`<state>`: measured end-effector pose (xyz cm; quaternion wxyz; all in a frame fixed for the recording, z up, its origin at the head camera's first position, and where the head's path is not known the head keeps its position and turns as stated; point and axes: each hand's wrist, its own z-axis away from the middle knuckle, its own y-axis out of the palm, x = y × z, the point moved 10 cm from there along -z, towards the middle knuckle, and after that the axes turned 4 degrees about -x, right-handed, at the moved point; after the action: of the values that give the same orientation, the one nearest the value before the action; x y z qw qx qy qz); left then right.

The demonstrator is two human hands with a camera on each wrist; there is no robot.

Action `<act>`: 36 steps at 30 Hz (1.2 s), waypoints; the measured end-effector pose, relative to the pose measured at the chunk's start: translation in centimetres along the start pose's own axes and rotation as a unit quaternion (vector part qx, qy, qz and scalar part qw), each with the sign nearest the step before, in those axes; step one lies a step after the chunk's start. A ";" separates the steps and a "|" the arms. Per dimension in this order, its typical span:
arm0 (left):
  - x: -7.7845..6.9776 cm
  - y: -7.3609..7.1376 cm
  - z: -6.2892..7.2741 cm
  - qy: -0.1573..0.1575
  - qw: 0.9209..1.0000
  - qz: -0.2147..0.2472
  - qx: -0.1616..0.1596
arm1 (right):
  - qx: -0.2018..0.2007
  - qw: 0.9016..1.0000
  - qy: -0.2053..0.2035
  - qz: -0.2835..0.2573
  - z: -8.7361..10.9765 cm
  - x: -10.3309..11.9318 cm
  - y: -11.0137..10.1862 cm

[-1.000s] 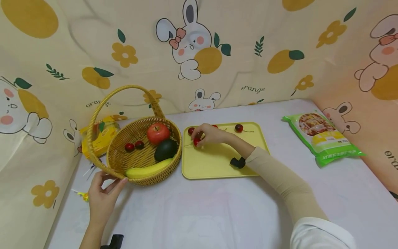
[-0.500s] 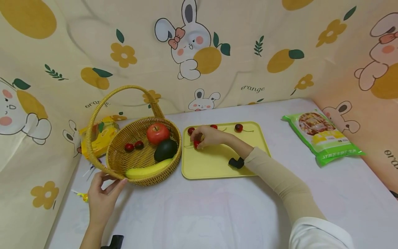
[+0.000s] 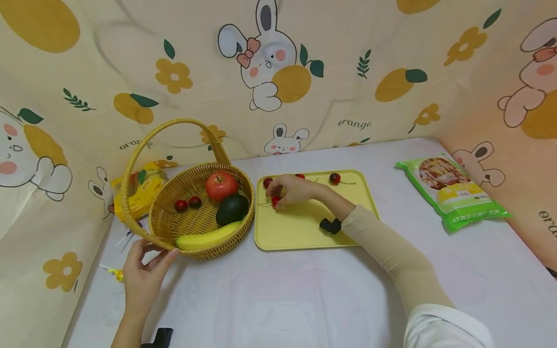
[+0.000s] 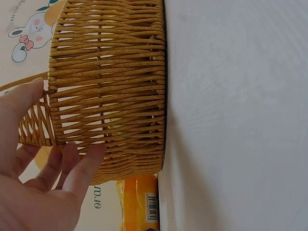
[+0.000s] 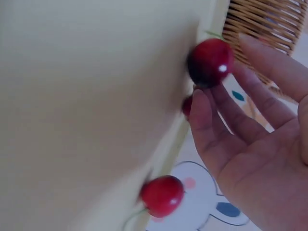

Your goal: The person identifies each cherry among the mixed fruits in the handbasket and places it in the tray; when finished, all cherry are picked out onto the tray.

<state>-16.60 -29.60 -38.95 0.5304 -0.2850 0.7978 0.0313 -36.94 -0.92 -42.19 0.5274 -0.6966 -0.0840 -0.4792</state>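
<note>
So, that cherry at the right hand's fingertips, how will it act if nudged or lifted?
The cherry looks nearly round, so if nudged on the flat yellow tray it would probably roll. Its glossy skin suggests it may slip in a loose pinch. The thin stem looks likely to bend if snagged.

The right forearm point(image 3: 344, 207) is being covered for most of its length by a beige sleeve point(image 3: 383, 249), plain and close-fitting, with soft creases being formed midway. Its lower edge is being seen short of the right hand point(image 3: 292, 188), which is being left bare. At the upper end, a white sleeve point(image 3: 448, 326) is being worn, looser, its opening being bordered by a rounded hem. Under the right forearm, a small bent black fitting point(image 3: 329, 226) is being partly hidden. The left hand point(image 3: 145, 270) and left forearm point(image 3: 127, 331) are being shown bare; alongside, a second black fitting point(image 3: 161, 337), block-ended, is being cut off by the lower frame edge.
</note>
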 end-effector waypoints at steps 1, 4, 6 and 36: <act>-0.1 0.1 0.0 -0.001 1.000 0.001 0.001 | -0.001 1.000 -0.005 0.003 -0.1 0.3 -0.2; -0.1 0.1 0.0 0.000 1.000 -0.003 -0.001 | -0.017 0.999 -0.037 0.003 -0.6 1.9 -1.3; -0.1 0.1 0.0 0.000 1.000 -0.006 -0.002 | -0.036 0.998 -0.059 -0.005 -1.1 3.3 -2.3; 0.1 -0.1 0.1 0.013 0.999 0.034 0.007 | 0.069 0.994 -0.009 -0.080 -17.5 14.1 7.9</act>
<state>-16.56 -29.69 -39.10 0.5206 -0.2540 0.8142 0.0399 -34.72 -24.09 -36.95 0.5331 -0.6543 -0.1771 -0.5064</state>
